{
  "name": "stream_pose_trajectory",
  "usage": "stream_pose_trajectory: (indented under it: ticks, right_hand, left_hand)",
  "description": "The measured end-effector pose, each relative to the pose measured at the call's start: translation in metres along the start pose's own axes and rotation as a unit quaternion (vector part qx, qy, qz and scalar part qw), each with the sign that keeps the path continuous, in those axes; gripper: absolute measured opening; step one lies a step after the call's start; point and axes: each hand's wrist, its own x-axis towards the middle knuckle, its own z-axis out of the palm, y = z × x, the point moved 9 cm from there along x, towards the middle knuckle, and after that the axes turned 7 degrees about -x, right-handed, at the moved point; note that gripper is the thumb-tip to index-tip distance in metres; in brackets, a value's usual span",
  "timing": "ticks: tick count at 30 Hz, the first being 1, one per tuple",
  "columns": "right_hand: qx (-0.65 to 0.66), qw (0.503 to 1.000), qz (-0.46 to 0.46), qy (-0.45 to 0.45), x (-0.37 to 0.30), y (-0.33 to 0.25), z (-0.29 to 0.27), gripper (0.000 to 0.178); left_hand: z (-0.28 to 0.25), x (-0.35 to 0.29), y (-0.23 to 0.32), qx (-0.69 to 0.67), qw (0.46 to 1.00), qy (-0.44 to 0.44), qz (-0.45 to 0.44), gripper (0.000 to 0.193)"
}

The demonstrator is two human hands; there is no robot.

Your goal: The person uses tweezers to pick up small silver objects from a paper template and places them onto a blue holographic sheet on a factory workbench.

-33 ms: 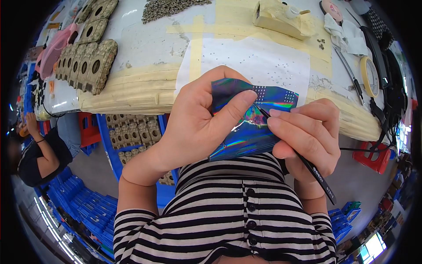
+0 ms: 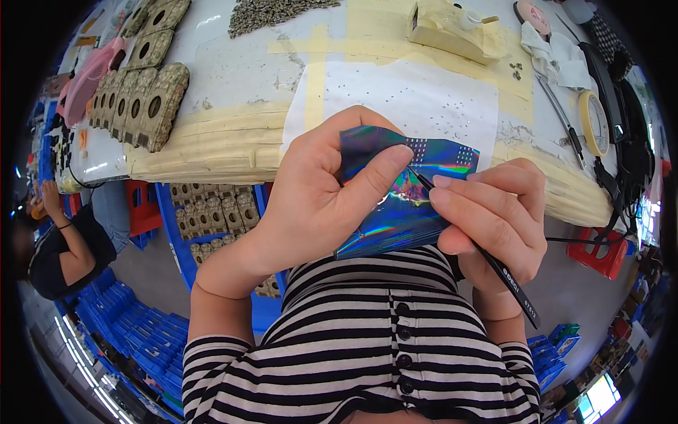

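Note:
A shiny dark holographic sheet [image 2: 399, 212] is pinched in my left hand [image 2: 321, 184], the thumb lying across its face. Two small grids of tiny pale pieces show near the sheet's upper edge. Black tweezers [image 2: 503, 277] are gripped between the fingers of my right hand [image 2: 498, 212]. Their tips meet the sheet just beside my left thumb. Whether the tips pinch a piece is too small to tell. Beyond my hands, a white paper [image 2: 385, 88] scattered with tiny bits lies on the table.
Camouflage-patterned cases with round holes [image 2: 138, 106] stand at the left, beside a pink basket [image 2: 88, 78]. Small metal parts [image 2: 275, 13] are heaped at the back. A taped block [image 2: 452, 35], a tape roll [image 2: 594, 124] and a pen-like tool [image 2: 561, 116] lie rightward. Another person [image 2: 70, 247] is at far left.

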Motion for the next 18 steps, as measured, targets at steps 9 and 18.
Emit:
stream_pose_trajectory:
  ticks: [9, 18]
  right_hand:
    - [0.010, 1.000, 0.002, 0.017, 0.001, 0.000, -0.002, 0.031]
    - [0.135, 0.980, 0.095, 0.113, -0.013, 0.030, -0.029, 0.041]
  left_hand:
    - [0.001, 0.000, -0.002, -0.009, 1.000, -0.006, -0.017, 0.012]
    - [0.021, -0.021, 0.040, 0.287, 0.919, -0.101, 0.250, 0.015]
